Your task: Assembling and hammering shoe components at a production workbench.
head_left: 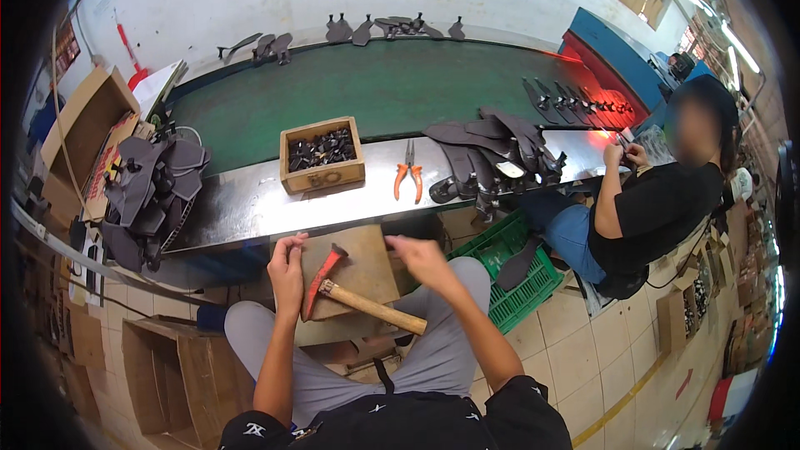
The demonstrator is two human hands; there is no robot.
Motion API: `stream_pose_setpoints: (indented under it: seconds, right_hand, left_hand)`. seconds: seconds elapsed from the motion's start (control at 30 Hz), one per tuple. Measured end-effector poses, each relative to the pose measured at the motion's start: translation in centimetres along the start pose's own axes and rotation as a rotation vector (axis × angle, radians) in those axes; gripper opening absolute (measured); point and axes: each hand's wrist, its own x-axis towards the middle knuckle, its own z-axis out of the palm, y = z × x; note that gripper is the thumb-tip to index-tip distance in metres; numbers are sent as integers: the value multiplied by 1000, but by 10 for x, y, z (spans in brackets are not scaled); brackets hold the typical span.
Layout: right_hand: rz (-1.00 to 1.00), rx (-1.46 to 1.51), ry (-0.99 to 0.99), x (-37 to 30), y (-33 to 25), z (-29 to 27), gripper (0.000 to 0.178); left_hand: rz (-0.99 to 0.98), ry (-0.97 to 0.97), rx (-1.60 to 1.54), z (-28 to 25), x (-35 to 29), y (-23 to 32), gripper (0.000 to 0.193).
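Observation:
A hammer (375, 307) with a red head and a wooden handle lies across a worn brownish block (367, 250) between my knees. My left hand (287, 271) is at the block's left edge, beside the hammer head. Its fingers are loosely bent and apart, with nothing seen in them. Over the block's right edge is my right hand (422, 260), slightly blurred, a finger stretched toward the block and no object visible in it. On the metal ledge ahead lie orange-handled pliers (408, 173), right of a wooden box (323, 177) of small dark metal parts.
Dark flat sole-shaped pieces with metal fittings are heaped on the ledge at left (150, 183) and right (492, 150). Beyond runs a green conveyor belt (375, 83). A co-worker (667, 208) sits at right, near a green crate (521, 283). Cardboard boxes (179, 375) stand lower left.

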Motion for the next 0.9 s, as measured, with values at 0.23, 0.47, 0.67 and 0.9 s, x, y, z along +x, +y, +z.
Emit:
stream_pose_setpoints:
  seconds: [0.23, 0.47, 0.67, 0.9]
  right_hand:
    - [-38, -1139, 1238, 77, 6, -243, 35]
    - [-105, -563, 913, 142, -2, -307, 46]
    - [326, -1106, 291, 143, 62, -326, 62]
    - [79, 456, 333, 148, -78, -189, 34]
  left_hand:
    - [26, 21, 165, -10, 11, 10, 27]
    - [356, 240, 369, -17, 22, 101, 36]
    - [279, 30, 248, -4, 3, 120, 44]
    - [892, 183, 86, 30, -9, 148, 54]
